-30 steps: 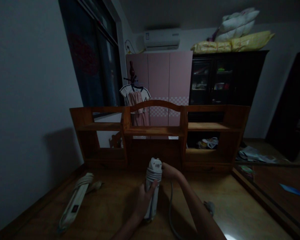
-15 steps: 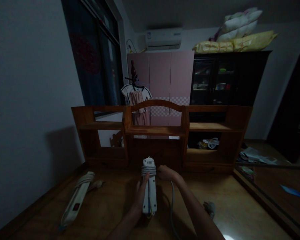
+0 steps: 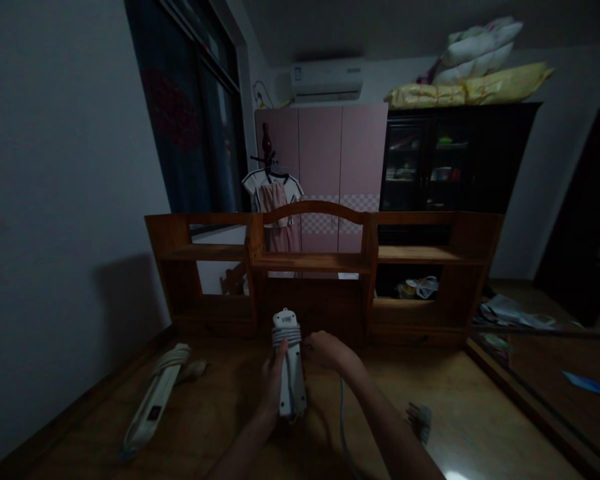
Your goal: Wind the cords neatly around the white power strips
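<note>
From my head camera, my left hand [image 3: 271,381] grasps a white power strip [image 3: 293,383] over the middle of the desk [image 3: 220,417], thumb laid along its screwed face and fingers wrapped behind. My right hand [image 3: 326,350] is curled closed just right of the strip's far end, pinching, as best I can tell in this dim light, the grey cord [image 3: 343,427]. Several turns of that cord circle the strip's far end.

My left fingers are mostly hidden behind the strip, and my right fingertips are turned away from me. Both forearms are cut off at the near edge, and the cord leaves the picture there too. I can't make out whether the strip's near end touches the desk.

To the left lies a second power strip [image 3: 153,407] with its cord wound round it; to the right, beyond my right forearm, is a plug [image 3: 421,421]. A wooden shelf unit [image 3: 310,261] spans the desk's far side. Farther off are a pink wardrobe [image 3: 320,147], an air conditioner [image 3: 327,80] and, to the right, a dark cabinet [image 3: 500,153].
</note>
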The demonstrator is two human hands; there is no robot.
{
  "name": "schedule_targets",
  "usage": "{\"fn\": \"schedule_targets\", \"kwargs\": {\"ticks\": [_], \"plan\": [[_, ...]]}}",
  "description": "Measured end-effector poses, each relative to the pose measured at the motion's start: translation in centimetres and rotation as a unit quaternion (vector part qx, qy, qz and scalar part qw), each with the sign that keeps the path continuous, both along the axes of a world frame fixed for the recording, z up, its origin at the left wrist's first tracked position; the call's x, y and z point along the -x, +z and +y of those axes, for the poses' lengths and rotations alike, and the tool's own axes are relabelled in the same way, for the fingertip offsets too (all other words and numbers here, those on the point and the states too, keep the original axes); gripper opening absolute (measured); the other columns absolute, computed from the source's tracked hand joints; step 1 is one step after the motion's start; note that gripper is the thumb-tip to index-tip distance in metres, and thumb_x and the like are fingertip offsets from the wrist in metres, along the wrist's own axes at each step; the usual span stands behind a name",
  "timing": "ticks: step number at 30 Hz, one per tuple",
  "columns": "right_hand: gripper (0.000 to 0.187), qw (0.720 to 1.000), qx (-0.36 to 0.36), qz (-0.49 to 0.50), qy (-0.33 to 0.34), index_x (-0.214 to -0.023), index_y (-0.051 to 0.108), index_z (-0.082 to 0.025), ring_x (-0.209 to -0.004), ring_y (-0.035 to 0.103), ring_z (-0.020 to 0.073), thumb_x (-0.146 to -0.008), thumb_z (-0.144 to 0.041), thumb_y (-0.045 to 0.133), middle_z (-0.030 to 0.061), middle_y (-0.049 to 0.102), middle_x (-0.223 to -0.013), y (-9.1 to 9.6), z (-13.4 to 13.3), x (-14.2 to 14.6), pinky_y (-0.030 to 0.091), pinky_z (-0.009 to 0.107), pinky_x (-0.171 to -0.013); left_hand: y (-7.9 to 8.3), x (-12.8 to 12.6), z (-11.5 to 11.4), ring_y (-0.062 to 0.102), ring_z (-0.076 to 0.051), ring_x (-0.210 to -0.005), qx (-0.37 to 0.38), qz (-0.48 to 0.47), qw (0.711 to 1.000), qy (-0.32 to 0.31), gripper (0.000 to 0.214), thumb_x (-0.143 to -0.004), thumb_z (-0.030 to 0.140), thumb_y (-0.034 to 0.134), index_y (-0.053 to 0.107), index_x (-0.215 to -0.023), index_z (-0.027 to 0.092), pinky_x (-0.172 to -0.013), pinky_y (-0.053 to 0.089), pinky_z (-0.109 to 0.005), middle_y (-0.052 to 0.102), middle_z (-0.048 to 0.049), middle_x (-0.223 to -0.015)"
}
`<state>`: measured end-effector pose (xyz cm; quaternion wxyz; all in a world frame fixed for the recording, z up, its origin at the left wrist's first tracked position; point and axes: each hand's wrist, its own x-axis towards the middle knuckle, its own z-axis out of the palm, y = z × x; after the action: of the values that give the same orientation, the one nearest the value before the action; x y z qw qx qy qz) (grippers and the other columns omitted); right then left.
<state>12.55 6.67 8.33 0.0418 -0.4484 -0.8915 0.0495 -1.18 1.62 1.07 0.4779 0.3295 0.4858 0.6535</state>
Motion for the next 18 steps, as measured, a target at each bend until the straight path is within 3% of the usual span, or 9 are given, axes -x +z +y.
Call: {"fn": "schedule_targets", "kwargs": {"ticks": [5,13,18], "plan": [[0.027,0.998,-0.051,0.009,-0.029,-0.094,0.070,-0.013,-0.092,0.066,0.0264,-0.086,-0.026,0.048,0.0173,0.069,-0.096,1.3,-1.5,-0.4,0.047,0.030,-0.073,0.5,-0.5,-0.5,0.063,-0.020,-0.055,0.026,0.002,1.000,0.006,0.059,-0.059,0.066,0.068,0.063,-0.087,0.015,-0.050,0.048,-0.028,0.065,-0.0035,-0.064],[0.031,0.998,-0.067,0.003,-0.016,-0.088,0.071,-0.016,-0.087,0.067,0.0265,-0.075,-0.043,0.062,0.0148,0.071,-0.092,2.1,-1.8,-0.4,0.047,0.029,-0.071,0.2,-0.1,-0.2,0.060,-0.019,-0.048,0.033,-0.001,0.998,-0.049,0.054,-0.060,0.066,0.066,0.062,-0.073,0.014,-0.048,0.048,-0.029,0.062,-0.0036,-0.057],[0.057,0.996,-0.088,0.018,-0.014,-0.085,0.071,-0.016,-0.082,0.067,0.0257,-0.086,-0.063,0.039,0.0153,0.071,-0.087,2.9,-1.8,-0.5,0.046,0.028,-0.068,0.5,0.1,-0.1,0.062,-0.019,-0.053,0.012,-0.015,0.999,-0.046,0.055,-0.063,0.065,0.066,0.065,-0.084,0.013,-0.051,0.048,-0.027,0.065,-0.0043,-0.063]]}}
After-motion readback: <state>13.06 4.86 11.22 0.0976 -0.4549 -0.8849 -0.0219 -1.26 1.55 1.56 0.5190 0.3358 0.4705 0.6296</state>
